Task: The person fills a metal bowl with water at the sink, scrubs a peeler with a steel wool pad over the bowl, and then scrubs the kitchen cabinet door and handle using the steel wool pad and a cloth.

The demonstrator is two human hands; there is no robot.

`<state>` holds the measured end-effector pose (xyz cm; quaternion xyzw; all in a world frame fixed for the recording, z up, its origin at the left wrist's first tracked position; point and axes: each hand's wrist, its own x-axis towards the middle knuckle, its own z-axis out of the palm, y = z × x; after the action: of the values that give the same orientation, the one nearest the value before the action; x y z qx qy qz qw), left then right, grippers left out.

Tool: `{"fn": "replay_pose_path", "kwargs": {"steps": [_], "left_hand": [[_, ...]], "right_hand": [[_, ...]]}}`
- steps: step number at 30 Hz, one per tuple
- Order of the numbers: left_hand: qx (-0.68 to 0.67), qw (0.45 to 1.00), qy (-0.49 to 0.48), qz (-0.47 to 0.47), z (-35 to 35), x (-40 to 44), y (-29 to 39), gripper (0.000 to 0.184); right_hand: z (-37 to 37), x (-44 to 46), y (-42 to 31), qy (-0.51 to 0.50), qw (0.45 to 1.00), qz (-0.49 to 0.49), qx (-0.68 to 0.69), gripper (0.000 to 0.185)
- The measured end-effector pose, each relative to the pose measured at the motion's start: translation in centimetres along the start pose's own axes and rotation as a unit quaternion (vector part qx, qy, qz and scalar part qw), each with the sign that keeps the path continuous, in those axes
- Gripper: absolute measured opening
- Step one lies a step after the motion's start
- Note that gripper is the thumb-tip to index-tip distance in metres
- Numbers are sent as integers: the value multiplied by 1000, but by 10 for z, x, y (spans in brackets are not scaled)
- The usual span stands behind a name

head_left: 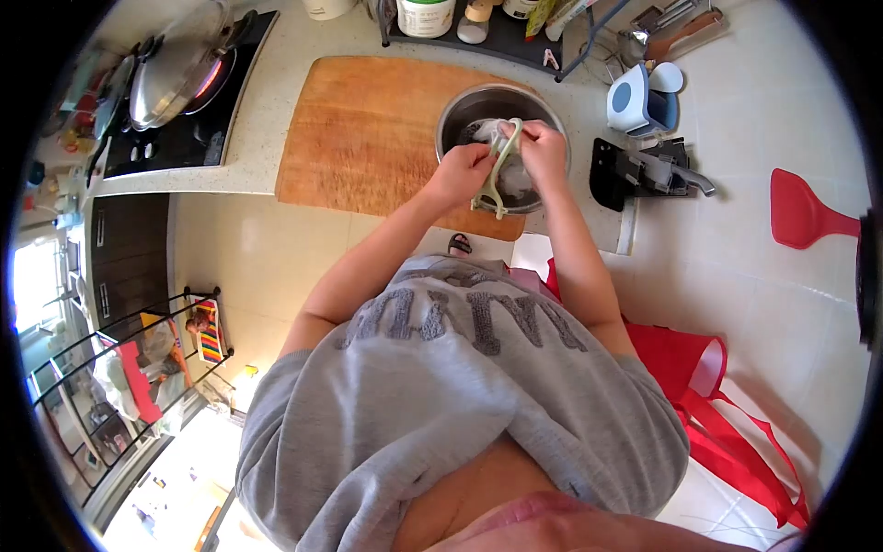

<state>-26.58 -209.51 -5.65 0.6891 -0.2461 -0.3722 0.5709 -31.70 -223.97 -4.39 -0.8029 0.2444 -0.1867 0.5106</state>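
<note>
A steel bowl [445, 124] stands at the right end of a wooden cutting board [359, 129]. Over its near side, both my hands pinch a pale green, soft, rope-like strip [501, 175]. The strip loops up near my right fingers and its ends dangle past the bowl's near rim. My left hand [464, 175] is closed on the strip's left side. My right hand [541, 152] is closed on it higher up. Inside the bowl lies something whitish [515, 175], partly hidden by my hands. I cannot make out what the strip is made of.
At the left, a lidded pan [170, 92] sits on the black stove [129, 166]. Jars [426, 17] stand on a dark rack [506, 46] behind the board. A black knife holder [635, 175] is right of the bowl. A red spatula [800, 210] hangs on the wall.
</note>
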Motion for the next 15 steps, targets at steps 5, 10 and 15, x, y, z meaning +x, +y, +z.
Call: {"fn": "replay_pose_path", "kwargs": {"steps": [5, 10, 15], "left_hand": [[-144, 981, 86, -95, -26, -13, 15, 22], [-196, 973, 58, -111, -49, -14, 27, 21], [-125, 987, 70, -78, -38, -5, 18, 21]], "right_hand": [[-15, 5, 4, 19, 991, -104, -78, 15], [-26, 8, 3, -179, 939, -13, -294, 8], [10, 27, 3, -138, 887, -148, -415, 29]]}}
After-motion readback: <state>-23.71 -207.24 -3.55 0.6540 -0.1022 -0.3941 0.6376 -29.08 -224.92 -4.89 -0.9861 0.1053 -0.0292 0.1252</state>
